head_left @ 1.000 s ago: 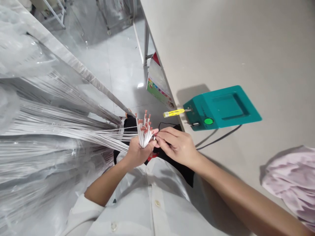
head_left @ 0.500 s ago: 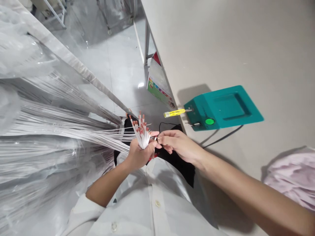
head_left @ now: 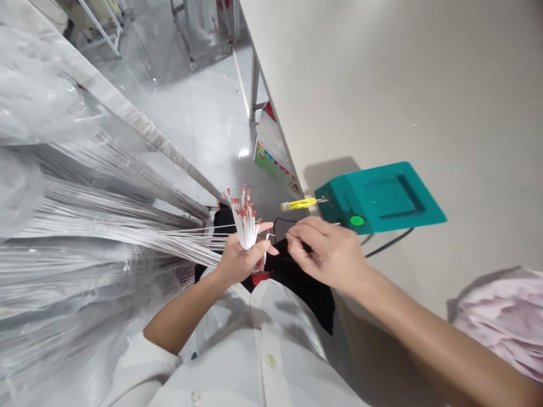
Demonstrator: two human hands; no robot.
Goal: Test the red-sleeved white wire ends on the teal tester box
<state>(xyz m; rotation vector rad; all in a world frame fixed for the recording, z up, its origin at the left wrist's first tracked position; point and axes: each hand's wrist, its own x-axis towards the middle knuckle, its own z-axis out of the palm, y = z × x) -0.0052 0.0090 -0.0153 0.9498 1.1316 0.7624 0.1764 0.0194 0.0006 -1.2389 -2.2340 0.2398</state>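
Note:
My left hand (head_left: 237,261) is wrapped round a bundle of white wires (head_left: 246,229) whose reddish, copper-coloured ends point up and away from me. One wire with a bent bare end (head_left: 270,234) stands apart from the bundle, by the left thumb and forefinger. My right hand (head_left: 333,251) is just to the right, thumb and fingers curled together in a pinch. Whatever it may hold is too small to make out. Beyond its knuckles, on the table edge, sits a teal device (head_left: 382,198) with a green button (head_left: 358,220) and a yellow-handled piece (head_left: 299,204) jutting from its front.
Long white wires (head_left: 106,220), partly under clear plastic, hang on a rack at my left, with a wrapped rail (head_left: 148,133) above them. The pale table (head_left: 382,85) stretches along the right. Pink cloth (head_left: 504,322) lies near its front. A printed box (head_left: 275,152) is under the table.
My right hand has come away from the single wire at my left hand and moved right, nearer the teal device. The left hand keeps its hold on the bundle. The view has shifted slightly.

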